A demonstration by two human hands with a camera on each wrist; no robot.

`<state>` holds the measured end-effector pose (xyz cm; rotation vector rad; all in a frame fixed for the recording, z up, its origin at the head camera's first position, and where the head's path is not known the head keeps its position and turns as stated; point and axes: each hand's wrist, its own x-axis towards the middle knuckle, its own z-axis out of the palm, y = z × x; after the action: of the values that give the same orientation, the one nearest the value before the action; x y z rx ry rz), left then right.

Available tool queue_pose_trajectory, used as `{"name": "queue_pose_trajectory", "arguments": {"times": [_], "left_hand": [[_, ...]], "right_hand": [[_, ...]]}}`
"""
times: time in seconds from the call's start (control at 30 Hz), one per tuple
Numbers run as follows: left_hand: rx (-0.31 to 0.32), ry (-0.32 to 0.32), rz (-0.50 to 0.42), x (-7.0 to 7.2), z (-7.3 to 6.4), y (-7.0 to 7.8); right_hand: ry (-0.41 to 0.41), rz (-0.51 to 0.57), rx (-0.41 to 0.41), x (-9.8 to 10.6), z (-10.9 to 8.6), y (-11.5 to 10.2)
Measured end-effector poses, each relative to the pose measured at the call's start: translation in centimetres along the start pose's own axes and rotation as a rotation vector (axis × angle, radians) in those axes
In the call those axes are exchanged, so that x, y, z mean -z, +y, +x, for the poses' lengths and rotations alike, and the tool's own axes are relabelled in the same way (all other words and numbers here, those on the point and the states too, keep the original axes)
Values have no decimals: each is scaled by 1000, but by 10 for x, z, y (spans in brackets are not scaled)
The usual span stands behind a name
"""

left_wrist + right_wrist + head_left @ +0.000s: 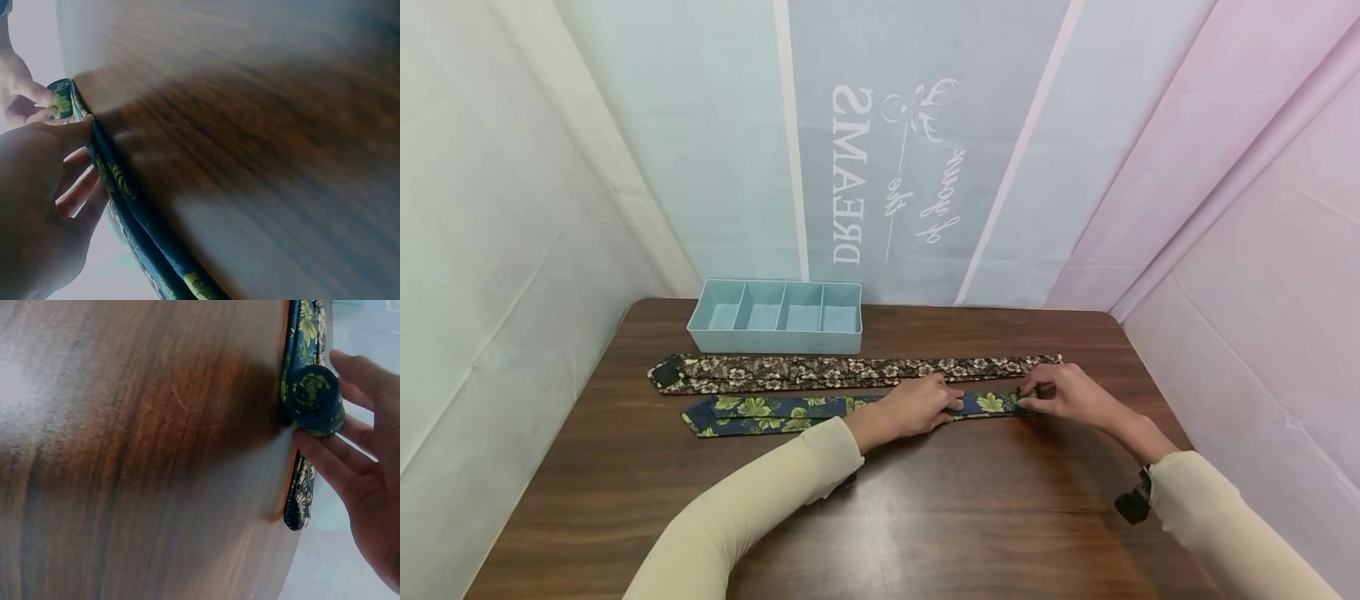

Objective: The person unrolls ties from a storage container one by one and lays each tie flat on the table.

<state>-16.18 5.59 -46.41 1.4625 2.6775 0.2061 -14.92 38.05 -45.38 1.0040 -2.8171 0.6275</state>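
A navy necktie with green-yellow leaves (pixel 752 407) lies lengthwise on the table, its wide pointed end to the left. Its right end is wound into a roll (pixel 314 397), the spiral showing in the right wrist view. My right hand (pixel 1066 392) holds this roll between thumb and fingers. Just left of it, my left hand (pixel 917 406) grips the flat part of the tie, thumb at the near edge and fingers across it, hiding a stretch. Behind, parallel and close, lies a dark necktie with cream flowers (pixel 820 369), its narrow right end partly behind my right hand.
A light blue tray with several compartments (pixel 775 342) stands at the back left, behind the flowered tie. The brown wooden table (pixel 925 517) ends at a printed cloth backdrop (pixel 917 50), with pale cloth walls on both sides.
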Motion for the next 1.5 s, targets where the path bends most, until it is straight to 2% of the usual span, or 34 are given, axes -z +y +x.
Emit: {"name": "queue_pose_trajectory", "arguments": {"times": [0.27,0.37,0.53,0.6,0.83,1.1,1.33,1.5], "left_hand": [[9,-21,-33,-1,-5,-3],[5,-18,-30,0,-5,-4],[10,-17,-31,0,-7,-4],[16,-20,-37,0,-8,-5],[20,-20,-41,-1,-10,-7],[29,-29,-52,0,-13,-10],[33,-9,-53,-1,-17,-14],[23,-6,-37,-1,-19,-16]], "right_hand": [[-8,17,-103,1,-6,1],[-15,16,-83,3,-8,3],[-29,-30,16,5,-12,5],[-37,-38,30,6,-13,4],[-23,-60,-36,6,-16,7],[55,-78,-17,3,-15,9],[26,-33,-91,7,-18,10],[12,-41,-33,10,-21,15]]}}
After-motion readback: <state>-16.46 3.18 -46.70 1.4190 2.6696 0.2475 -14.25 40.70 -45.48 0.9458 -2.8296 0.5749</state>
